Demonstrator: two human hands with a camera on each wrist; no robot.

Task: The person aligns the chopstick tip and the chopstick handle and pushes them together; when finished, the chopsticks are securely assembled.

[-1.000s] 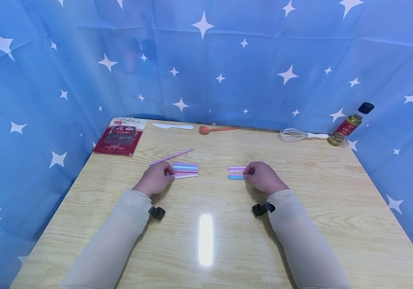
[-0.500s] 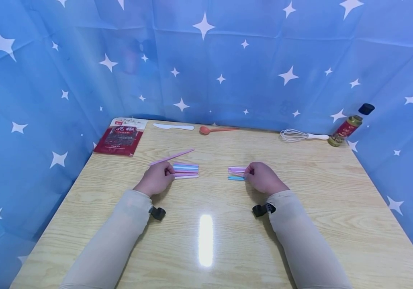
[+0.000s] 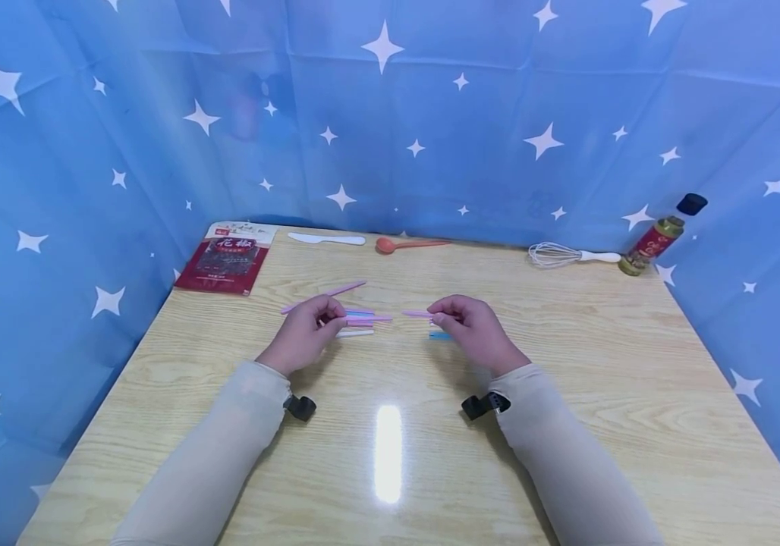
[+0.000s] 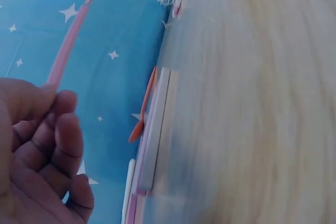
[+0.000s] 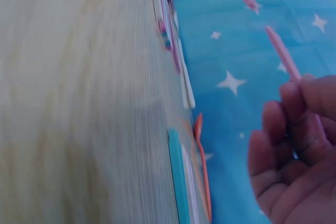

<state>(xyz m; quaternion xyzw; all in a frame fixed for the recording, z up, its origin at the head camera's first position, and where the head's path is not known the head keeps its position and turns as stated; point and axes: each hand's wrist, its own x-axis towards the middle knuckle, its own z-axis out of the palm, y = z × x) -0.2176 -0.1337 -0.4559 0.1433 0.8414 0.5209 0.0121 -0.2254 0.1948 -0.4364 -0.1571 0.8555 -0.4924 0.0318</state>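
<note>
Pink stick no. 1 (image 4: 68, 51) is hovering above the table (image 3: 643, 341), its free end pointing toward pink stick no. 2 (image 5: 282, 51); the tips are sitting apart. Left hand (image 3: 303, 334) is pinching no. 1 between thumb and forefinger; right hand (image 3: 470, 330) is pinching no. 2 likewise. Handling estimate: both are looking light, stiff and smooth, probably prone to twisting in the fingertips, perhaps snapping if bent; a gentle pinch near mid-length should suit. The left row of sticks (image 3: 359, 333) and right row of sticks (image 3: 439, 335) are lying beneath. Farther back, an orange spoon (image 3: 386, 245) and whisk (image 3: 552, 255) are resting near the curtain (image 3: 445, 182).
</note>
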